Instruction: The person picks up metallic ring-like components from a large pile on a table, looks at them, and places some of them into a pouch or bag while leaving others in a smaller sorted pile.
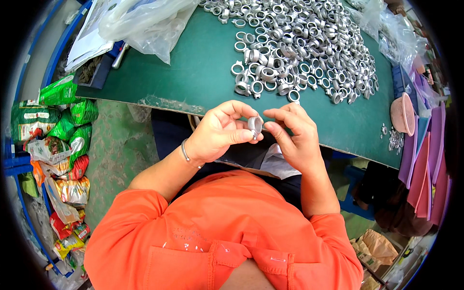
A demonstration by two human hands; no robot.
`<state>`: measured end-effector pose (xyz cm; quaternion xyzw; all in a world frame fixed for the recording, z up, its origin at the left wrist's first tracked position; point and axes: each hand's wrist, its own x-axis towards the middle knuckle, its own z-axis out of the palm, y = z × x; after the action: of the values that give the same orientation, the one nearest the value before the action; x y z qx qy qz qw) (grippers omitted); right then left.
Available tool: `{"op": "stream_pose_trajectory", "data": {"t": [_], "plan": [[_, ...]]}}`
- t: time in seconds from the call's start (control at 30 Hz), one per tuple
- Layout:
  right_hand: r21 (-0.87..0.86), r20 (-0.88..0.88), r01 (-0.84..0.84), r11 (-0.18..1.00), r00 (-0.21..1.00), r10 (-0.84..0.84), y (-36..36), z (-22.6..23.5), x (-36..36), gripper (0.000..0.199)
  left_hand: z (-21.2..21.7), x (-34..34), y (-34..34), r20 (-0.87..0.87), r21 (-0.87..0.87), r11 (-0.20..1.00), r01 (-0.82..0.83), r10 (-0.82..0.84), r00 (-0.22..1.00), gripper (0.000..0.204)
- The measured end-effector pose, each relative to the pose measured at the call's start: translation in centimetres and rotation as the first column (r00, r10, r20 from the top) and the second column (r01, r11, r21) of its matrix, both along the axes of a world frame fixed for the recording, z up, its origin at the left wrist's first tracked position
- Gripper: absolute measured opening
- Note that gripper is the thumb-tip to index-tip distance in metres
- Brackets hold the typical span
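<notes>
The left hand [217,133] holds a small round silver metal ring part [254,125] between thumb and bent fingers, in the air above the lap and just in front of the near edge of the green work table [193,72]. The right hand [292,133] has its fingers narrow and curled, the fingertips [270,126] touching or nearly touching the part from the 3 o'clock side; I cannot tell if it really grips it or only feels its edge. The hold looks light, so I judge the part could slip, fall between the knees and be lost among the dark cloth and the white piece below the hands. At 12 o'clock from the hands lies a large heap of similar shiny metal rings [299,43], and its nearest pieces are close to the table edge; a careless reach could push some off. Much is hard to see: the side of the part toward the palm is hidden, and its small details are too tiny to read. The clear plastic bags [145,21] at 11 o'clock cover what is under them, and the pink plastic bowl [402,113] at 3 o'clock is bent by the lens, its inside not visible.
</notes>
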<state>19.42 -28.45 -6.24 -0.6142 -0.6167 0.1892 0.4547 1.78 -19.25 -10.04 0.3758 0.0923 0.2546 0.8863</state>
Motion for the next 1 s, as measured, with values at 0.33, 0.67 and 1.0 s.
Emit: {"op": "stream_pose_trajectory", "data": {"t": [0.33, 0.67, 1.0], "plan": [[0.02, -0.056, 0.327, 0.945, 0.944, -0.325, -5.4, 1.1, 5.3, 0.003, 0.0, 0.2, 0.1, -0.02, -0.032, 0.999, 0.035, -0.035, 0.999, 0.034], [-0.161, 0.707, 0.916, 0.368, 0.367, -0.605, -33.4, -14.1, 18.0, 0.02, -0.2, 0.5, 0.3, -0.029, -0.102, 0.994, 0.037, -0.04, 0.999, 0.034], [-0.586, 0.751, 0.502, -0.636, 0.631, -0.195, -63.0, -21.0, 8.4, 0.025, 0.4, 1.0, 0.5, -0.09, -0.111, 0.994, 0.022, -0.032, 0.995, 0.038]]}}
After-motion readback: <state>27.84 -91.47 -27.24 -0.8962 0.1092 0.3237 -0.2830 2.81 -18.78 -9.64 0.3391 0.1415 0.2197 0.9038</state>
